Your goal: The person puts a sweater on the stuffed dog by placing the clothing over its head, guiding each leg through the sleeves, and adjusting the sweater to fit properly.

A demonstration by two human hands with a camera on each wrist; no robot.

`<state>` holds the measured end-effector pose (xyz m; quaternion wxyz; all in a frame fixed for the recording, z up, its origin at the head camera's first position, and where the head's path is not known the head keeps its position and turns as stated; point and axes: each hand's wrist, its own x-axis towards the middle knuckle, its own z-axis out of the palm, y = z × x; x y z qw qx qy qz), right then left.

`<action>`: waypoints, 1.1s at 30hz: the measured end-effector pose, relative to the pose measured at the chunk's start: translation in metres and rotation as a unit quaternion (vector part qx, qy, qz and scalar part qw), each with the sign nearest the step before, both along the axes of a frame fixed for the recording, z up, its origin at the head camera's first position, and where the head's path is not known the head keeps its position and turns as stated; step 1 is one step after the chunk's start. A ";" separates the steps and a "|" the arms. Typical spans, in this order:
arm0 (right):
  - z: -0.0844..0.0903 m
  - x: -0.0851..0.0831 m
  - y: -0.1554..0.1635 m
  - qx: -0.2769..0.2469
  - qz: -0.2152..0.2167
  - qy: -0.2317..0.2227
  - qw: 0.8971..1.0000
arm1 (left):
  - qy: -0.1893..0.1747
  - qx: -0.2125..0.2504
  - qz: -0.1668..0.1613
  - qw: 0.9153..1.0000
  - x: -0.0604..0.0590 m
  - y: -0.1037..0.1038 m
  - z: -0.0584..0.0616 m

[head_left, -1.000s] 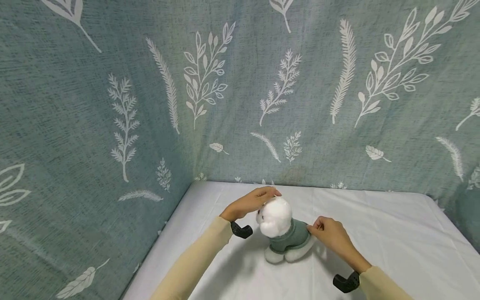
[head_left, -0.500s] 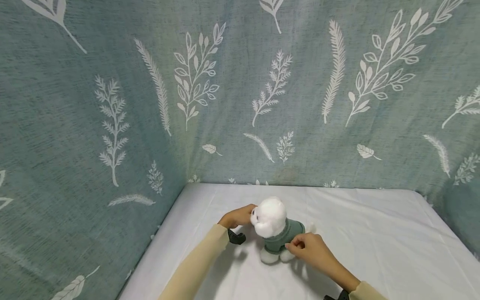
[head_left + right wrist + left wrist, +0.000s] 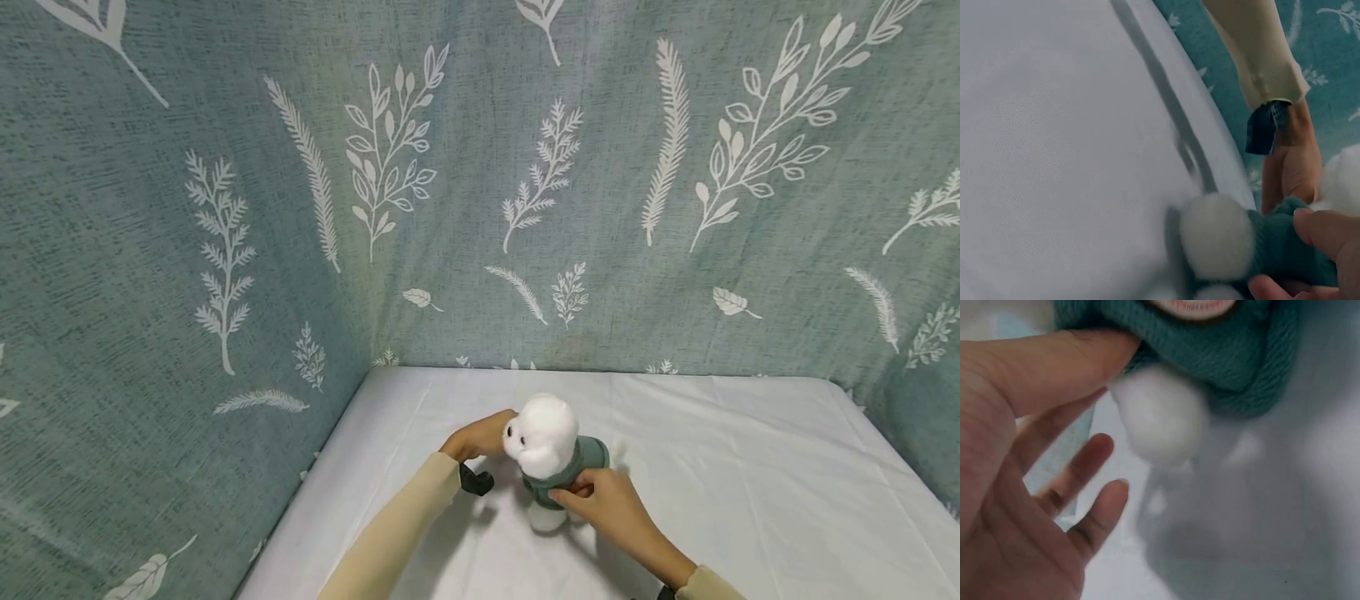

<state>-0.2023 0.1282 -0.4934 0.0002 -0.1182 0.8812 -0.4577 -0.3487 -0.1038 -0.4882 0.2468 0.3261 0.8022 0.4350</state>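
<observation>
on the white sheet, two hands around a plush dog

near the front left corner of the white sheet [image 3: 750, 467] stands a small white plush dog [image 3: 546, 433] in a green knitted sweater [image 3: 588, 454], its fluffy head turned toward the left. the left hand [image 3: 476, 435] is at the toy's head side; in the left wrist view its thumb [image 3: 1066, 362] presses against the sweater's edge just above a white paw [image 3: 1160, 422], while the other fingers are spread loose and straight, holding nothing. the right hand [image 3: 603, 504] comes from the near side and grips the toy's body, fingers curled over the sweater; the right wrist view shows a fingertip [image 3: 1325, 231] dug into the green knit just beside another white paw [image 3: 1216, 234]. both arms wear pale yellow sleeves [image 3: 397, 542], and a dark strap [image 3: 474, 481] sits at the left wrist. behind the sheet hangs a teal curtain [image 3: 225, 208] printed with white leaves and fern sprigs, wrapping the back and the left side.
</observation>
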 end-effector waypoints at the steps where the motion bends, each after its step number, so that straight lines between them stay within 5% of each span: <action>1: 0.001 0.000 0.000 0.006 -0.015 0.004 1.000 | 0.007 0.003 0.004 1.000 0.001 0.000 0.000; 8: 0.005 -0.011 0.011 0.067 -0.069 0.055 0.994 | 0.040 0.023 0.041 0.998 0.014 0.006 0.000; 14: 0.010 -0.028 0.031 0.064 -0.058 0.065 0.994 | 0.075 0.028 0.097 0.992 0.027 0.015 -0.001; 23: 0.007 -0.051 0.063 0.066 -0.015 0.055 0.996 | 0.184 0.037 0.143 0.972 0.041 0.037 -0.010; 33: 0.000 -0.059 0.079 0.052 0.002 0.037 0.998 | 0.203 0.044 0.148 0.967 0.046 0.049 -0.017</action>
